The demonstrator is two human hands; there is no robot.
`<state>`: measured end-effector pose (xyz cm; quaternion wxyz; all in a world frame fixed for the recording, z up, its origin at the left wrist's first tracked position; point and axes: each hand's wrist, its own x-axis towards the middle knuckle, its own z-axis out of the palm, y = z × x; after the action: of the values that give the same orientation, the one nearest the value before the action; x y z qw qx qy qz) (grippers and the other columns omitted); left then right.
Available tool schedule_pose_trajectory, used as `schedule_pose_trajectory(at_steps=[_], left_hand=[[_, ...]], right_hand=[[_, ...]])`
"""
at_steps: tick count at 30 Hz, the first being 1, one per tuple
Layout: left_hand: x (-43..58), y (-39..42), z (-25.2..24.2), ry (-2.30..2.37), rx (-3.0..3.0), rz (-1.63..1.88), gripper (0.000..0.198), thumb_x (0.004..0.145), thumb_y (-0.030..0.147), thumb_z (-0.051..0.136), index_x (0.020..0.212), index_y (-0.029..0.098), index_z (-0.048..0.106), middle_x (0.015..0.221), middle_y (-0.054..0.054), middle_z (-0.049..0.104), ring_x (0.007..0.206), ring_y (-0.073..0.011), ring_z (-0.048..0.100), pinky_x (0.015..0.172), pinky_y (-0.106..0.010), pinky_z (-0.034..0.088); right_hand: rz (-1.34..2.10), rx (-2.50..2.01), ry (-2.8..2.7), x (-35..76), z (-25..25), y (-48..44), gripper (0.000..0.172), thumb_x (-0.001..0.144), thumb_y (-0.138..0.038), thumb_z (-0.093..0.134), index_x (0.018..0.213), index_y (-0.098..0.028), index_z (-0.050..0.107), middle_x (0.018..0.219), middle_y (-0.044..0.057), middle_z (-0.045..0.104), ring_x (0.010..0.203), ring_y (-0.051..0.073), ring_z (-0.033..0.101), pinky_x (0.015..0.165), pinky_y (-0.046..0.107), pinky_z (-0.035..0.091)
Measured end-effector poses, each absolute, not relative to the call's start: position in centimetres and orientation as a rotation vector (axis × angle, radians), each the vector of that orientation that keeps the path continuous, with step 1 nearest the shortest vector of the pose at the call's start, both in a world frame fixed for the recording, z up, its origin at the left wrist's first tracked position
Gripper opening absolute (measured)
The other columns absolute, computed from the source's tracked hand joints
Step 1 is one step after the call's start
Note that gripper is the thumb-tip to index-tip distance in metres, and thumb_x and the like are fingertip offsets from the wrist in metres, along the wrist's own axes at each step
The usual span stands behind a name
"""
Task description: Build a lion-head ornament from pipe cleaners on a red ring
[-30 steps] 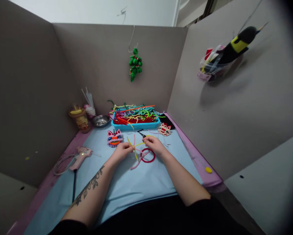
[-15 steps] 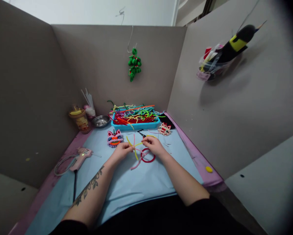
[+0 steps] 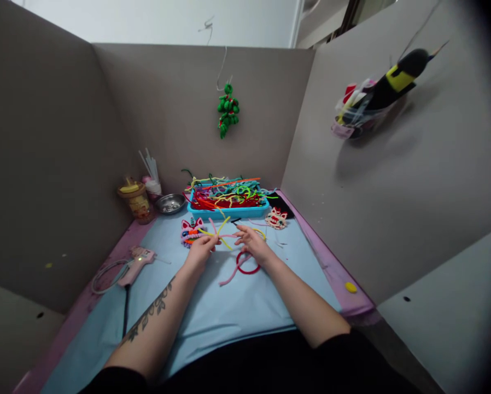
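1. A grey panel [image 3: 159, 109] rises behind the far edge of the worktop [image 3: 338, 271].
2. Side panels [image 3: 393, 202] flank its left and right edges.
3. A white wall [image 3: 155, 22] above catches the brightest light.
4. Dark floor [image 3: 397, 345] shows past the near right corner.

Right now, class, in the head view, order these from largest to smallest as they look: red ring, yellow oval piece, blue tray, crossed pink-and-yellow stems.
1. Blue tray
2. Crossed pink-and-yellow stems, by overall spread
3. Red ring
4. Yellow oval piece
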<state>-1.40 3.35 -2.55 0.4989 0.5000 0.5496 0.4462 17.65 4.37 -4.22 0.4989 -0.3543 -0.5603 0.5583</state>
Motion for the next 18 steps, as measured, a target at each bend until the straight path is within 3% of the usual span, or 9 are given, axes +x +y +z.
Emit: schedule_pose_trajectory(at_steps=[3, 7, 13, 18], left_hand=[[-1.1, 3.5, -3.2, 1.271, 1.134, 1.094, 0.046, 0.062, 0.055, 0.063, 0.082, 0.013, 0.066, 0.073, -0.003, 0.062, 0.054, -0.0088, 0.044, 0.046, -0.019, 0.027], [-0.6, 3.2, -3.3, 1.200, 1.110, 1.049, 0.044, 0.062, 0.054, 0.065, 0.077, 0.013, 0.066, 0.066, -0.003, 0.061, 0.055, -0.0094, 0.048, 0.048, -0.020, 0.032], [-1.1, 3.0, -2.1, 1.018, 0.905, 1.021, 0.051, 0.067, 0.057, 0.060, 0.096, 0.014, 0.064, 0.093, -0.011, 0.066, 0.073, -0.0158, 0.059, 0.062, -0.026, 0.044], [-1.2, 3.1, -2.3, 1.063, 1.154, 1.019, 0.044, 0.057, 0.043, 0.074, 0.088, 0.011, 0.068, 0.075, -0.006, 0.066, 0.064, -0.0136, 0.056, 0.056, -0.022, 0.037]], right_hand=[[1.354, -0.935, -1.421, 16.4, -4.8, 4.1, 0.045, 0.069, -0.044, 0.063, 0.106, -0.018, 0.057, 0.081, 0.005, 0.063, 0.066, 0.014, 0.057, 0.050, 0.022, 0.041], [1.239, -1.040, -1.453, 15.6, -4.9, 3.8, 0.023, 0.065, -0.033, 0.066, 0.080, -0.015, 0.066, 0.059, -0.001, 0.059, 0.053, 0.011, 0.050, 0.051, 0.022, 0.037], [1.292, -1.067, -1.253, 16.0, -4.6, 4.1, 0.029, 0.059, -0.028, 0.068, 0.084, -0.014, 0.068, 0.058, -0.001, 0.060, 0.051, 0.010, 0.047, 0.052, 0.024, 0.037], [1.274, -1.048, -1.333, 16.0, -4.4, 4.0, 0.030, 0.060, -0.029, 0.068, 0.086, -0.014, 0.069, 0.059, -0.001, 0.061, 0.054, 0.010, 0.049, 0.056, 0.024, 0.038]])
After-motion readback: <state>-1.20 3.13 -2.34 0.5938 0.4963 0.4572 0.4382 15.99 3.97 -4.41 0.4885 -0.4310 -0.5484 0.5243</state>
